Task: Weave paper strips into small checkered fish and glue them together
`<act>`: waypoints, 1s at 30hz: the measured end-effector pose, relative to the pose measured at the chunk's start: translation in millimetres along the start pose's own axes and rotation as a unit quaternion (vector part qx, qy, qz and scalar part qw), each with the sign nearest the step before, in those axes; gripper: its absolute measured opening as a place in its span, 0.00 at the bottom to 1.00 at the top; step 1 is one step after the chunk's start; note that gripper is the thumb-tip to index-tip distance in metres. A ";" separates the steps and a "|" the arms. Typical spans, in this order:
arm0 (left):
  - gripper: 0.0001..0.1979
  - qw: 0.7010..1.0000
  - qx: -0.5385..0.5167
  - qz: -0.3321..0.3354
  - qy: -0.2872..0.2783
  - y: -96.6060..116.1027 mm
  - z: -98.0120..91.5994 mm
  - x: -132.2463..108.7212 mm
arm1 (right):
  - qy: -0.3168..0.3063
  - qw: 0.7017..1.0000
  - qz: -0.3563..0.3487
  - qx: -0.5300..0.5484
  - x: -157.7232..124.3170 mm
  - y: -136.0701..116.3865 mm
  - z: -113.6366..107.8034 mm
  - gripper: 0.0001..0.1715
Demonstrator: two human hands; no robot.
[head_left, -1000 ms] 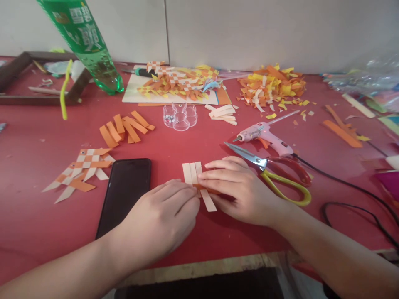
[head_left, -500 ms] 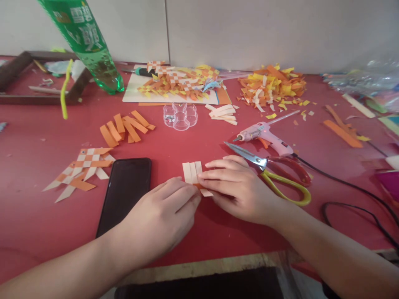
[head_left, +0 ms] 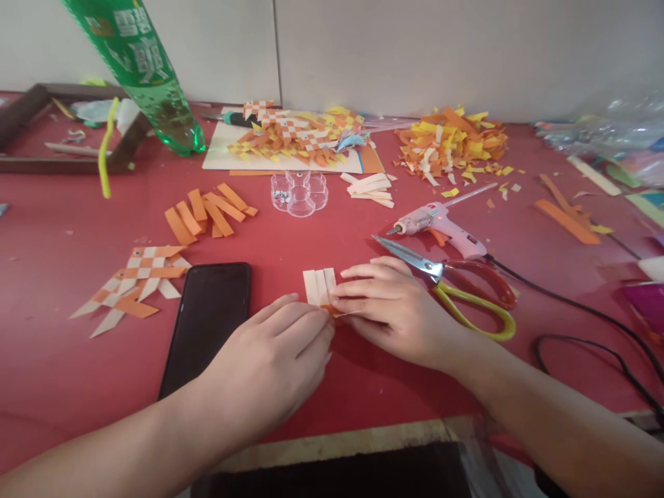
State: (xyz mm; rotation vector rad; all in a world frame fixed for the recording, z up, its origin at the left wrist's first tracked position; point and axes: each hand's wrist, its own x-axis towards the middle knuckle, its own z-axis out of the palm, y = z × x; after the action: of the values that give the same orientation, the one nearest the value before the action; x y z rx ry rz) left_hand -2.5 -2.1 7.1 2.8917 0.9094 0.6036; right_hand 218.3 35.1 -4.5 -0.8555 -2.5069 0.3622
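Several cream paper strips [head_left: 317, 286] stand side by side with an orange strip [head_left: 328, 309] crossing their lower part. My left hand [head_left: 283, 346] is closed, with its fingertips pinched at the lower left of these strips. From the other side my right hand [head_left: 397, 311] grips the strips, its fingers fairly straight and their tips on the right edge. A cream end sticks up between the two hands. Fingers hide much of the crossing. Scissors [head_left: 430, 266] with red and yellow handles lie just beyond my right hand; a black phone [head_left: 207, 318] lies beside my left.
Woven paper fish [head_left: 148, 273] and loose orange strips [head_left: 194, 214] lie to the left. A clear bead tray [head_left: 299, 194], cream strips [head_left: 369, 188] and a pink glue gun [head_left: 440, 225] lie farther back. A green bottle [head_left: 150, 76] stands near a dark frame [head_left: 67, 166]. Paper scraps [head_left: 456, 142] are heaped behind.
The cream end by my right fingertips has tilted up from lying flat and now shows nearly edge-on. My left fingers have shifted slightly; my right hand stays nearly in place.
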 end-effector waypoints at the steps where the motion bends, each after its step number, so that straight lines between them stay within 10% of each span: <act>1: 0.11 1.000 0.000 -0.002 0.001 -0.1 0.2 -0.2 | 0.000 1.000 0.001 0.002 0.0 -0.1 -0.2 0.10; 18: 0.12 1.000 0.006 -0.013 -0.016 0.7 1.3 -2.5 | 0.066 0.996 -0.054 -0.033 -2.8 -1.1 -33.1 0.18; 23: 0.11 1.000 0.005 -0.006 -0.002 0.3 2.3 -3.7 | 0.164 0.954 0.210 -0.137 -14.7 3.4 -81.0 0.10; 27: 0.10 1.000 0.003 -0.005 -0.017 -0.2 3.7 -4.2 | 0.018 0.891 0.398 -0.217 -30.4 50.2 -96.6 0.15; 30: 0.09 1.000 -0.002 -0.010 -0.029 -0.6 3.7 -3.6 | -0.066 0.888 0.403 -0.212 -34.1 84.6 -94.4 0.14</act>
State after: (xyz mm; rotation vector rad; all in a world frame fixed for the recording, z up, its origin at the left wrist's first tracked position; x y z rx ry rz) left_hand -4.1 -3.4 2.3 2.8764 0.9262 0.5177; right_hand 332.6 88.0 32.3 -2.1138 -2.2485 0.1163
